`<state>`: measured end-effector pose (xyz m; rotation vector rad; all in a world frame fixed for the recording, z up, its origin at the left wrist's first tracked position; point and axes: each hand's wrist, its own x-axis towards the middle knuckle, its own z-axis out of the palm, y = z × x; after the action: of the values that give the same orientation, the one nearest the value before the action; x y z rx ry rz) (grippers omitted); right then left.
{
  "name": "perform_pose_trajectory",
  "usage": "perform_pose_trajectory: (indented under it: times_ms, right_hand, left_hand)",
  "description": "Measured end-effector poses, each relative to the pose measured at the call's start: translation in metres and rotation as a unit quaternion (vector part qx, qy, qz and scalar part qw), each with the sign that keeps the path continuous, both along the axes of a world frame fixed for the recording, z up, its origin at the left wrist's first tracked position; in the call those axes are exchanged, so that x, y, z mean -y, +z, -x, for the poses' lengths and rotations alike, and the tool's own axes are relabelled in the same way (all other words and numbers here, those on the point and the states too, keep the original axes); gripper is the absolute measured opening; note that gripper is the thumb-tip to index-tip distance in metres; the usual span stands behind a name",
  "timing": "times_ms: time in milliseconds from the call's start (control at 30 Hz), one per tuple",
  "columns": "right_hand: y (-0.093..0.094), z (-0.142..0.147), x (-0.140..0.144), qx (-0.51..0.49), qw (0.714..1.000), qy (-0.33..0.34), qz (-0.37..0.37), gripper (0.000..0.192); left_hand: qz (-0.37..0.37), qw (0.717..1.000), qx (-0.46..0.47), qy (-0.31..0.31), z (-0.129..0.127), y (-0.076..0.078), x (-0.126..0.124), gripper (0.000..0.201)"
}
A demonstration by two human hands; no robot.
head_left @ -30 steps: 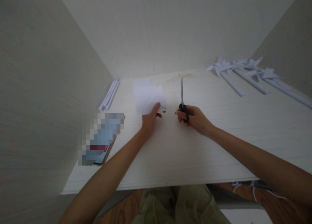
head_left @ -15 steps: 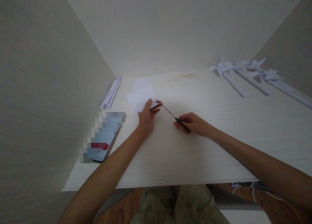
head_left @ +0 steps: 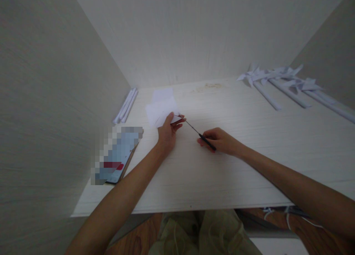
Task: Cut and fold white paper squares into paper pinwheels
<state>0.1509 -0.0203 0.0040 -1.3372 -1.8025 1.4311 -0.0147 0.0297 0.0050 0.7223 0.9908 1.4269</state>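
Note:
My left hand (head_left: pixel 167 132) pinches a small piece of white paper (head_left: pixel 175 119) between thumb and fingers, the other fingers spread underneath. My right hand (head_left: pixel 219 141) is closed round the black handle of a pair of scissors (head_left: pixel 207 141), seen almost edge-on. Their thin metal blades point up and left, and the tips reach the paper at my left fingers. Whether the blades are apart does not show. Just beyond my left hand, white paper sheets (head_left: pixel 162 105) lie overlapping on the table.
Rolled white paper sticks (head_left: pixel 126 105) lie by the left wall. A phone (head_left: pixel 122 155), partly pixelated, rests left of my left forearm. Several paper pinwheels (head_left: pixel 277 79) on paper sticks lie at the back right. The white table (head_left: pixel 188 184) has walls at the back and sides.
Almost nothing differs. The paper and both hands keep nearly the same place, with at most a tiny shift of my left fingers and the scissors to the right.

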Motion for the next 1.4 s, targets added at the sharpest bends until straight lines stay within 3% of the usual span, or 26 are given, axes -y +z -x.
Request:
perform_pose_trajectory:
  times_ms: [1400]
  right_hand:
    - [-0.0001, 0.0008, 0.0004, 0.011, 1.000, -0.003, -0.017, 0.041]
  left_hand:
    - [-0.030, 0.998, -0.059, 0.019, -0.0030, 0.0008, 0.0038, 0.014]
